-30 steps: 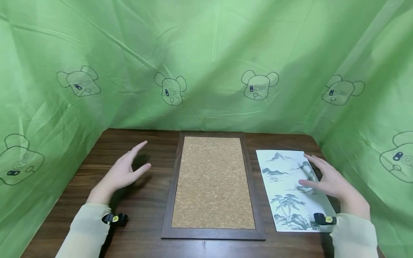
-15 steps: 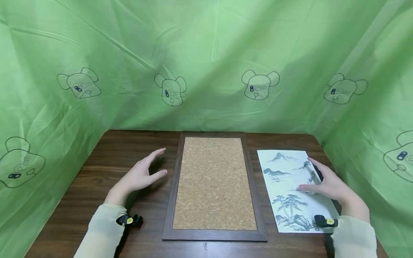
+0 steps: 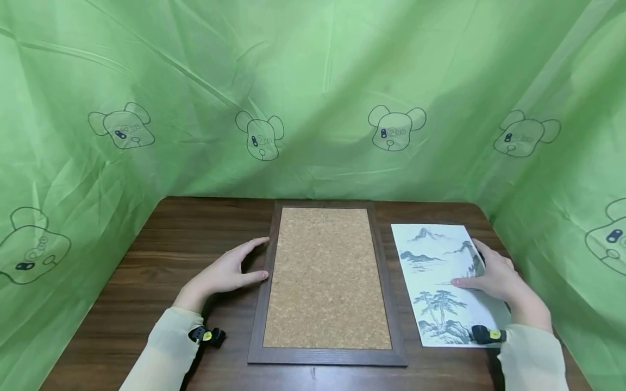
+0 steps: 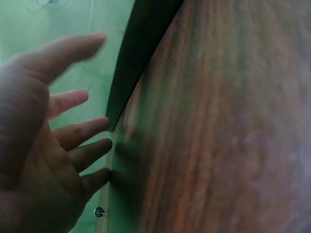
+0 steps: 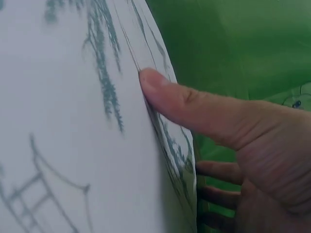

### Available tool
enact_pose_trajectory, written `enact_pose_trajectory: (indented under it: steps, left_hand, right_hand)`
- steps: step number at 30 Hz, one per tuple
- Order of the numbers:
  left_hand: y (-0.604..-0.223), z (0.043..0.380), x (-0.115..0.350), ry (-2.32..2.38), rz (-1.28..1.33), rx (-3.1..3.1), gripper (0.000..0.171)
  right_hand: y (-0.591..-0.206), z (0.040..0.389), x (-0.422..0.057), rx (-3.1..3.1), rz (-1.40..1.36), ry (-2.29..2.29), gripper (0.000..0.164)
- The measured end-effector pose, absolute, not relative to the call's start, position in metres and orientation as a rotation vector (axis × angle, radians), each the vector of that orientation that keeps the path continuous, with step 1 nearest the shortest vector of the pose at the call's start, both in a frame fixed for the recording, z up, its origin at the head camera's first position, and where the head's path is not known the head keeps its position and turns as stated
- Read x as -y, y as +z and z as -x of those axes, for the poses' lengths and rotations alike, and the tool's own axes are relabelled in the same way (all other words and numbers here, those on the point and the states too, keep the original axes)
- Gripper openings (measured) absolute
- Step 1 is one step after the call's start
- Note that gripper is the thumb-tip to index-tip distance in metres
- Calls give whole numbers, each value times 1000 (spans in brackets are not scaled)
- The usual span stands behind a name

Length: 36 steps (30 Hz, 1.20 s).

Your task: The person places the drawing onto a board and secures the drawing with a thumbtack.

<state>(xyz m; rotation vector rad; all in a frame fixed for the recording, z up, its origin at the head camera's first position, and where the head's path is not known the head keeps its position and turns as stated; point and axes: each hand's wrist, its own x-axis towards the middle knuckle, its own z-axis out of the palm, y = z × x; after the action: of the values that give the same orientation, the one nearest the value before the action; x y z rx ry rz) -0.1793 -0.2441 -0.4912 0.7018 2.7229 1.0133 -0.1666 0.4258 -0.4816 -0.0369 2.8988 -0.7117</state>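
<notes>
A white sheet printed with a blue-green ink landscape (image 3: 432, 277) lies at the right of the table. My right hand (image 3: 500, 281) pinches its right edge: in the right wrist view the thumb (image 5: 180, 104) presses on top, and the other fingers are partly hidden behind the edge, which bows up. In the middle lies a dark wooden picture frame (image 3: 327, 356) around a cork board (image 3: 327, 277). My left hand (image 3: 220, 277) has its fingers spread at the frame's left side; whether the fingertips touch it I cannot tell.
The dark wood-grain table (image 3: 161, 250) has a green curtain (image 3: 313, 81) with printed bear heads along its back and sides. Each wrist bears a small black camera (image 3: 215, 338) on a band.
My left hand has moved right and come up to the frame's left side. My right hand has closed on the sheet's edge, and the sheet has shifted slightly away from me.
</notes>
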Motion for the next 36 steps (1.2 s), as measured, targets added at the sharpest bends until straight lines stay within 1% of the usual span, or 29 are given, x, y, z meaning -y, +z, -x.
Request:
enact_pose_trajectory:
  steps: [3,10,16,18,23,24,27,29,36]
  left_hand:
    - [-491,179,242,996,-707,-2696,90]
    - [-491,181,240,979,-736,-2684,90]
    - [-493,181,240,971,-720,-2685,84]
    - [-493,181,241,962,-713,-2683,84]
    - [-493,181,243,952,-716,-2678,84]
    - [-493,181,242,950,-717,-2677,84]
    - [-492,181,242,952,-704,-2674,84]
    - [-492,180,242,948,-694,-2673,84]
    - [-495,181,244,933,-701,-2687,87]
  right_hand:
    - [-479,168,-424,-2903,8,-697,141]
    - [-479,166,-425,-2900,-96,-716,148]
    - [-476,167,-428,-2898,-203,-726,142]
    - [-475,167,-429,-2879,-219,-742,129]
    - [-475,166,-426,-2816,-222,-943,83]
    - [-475,166,-425,-2806,-213,-978,77]
    - [-473,167,-422,-2800,-188,-1026,67]
    - [-471,168,-422,-2812,-181,-1041,63]
    - [-464,167,-428,-2940,-214,-1097,60]
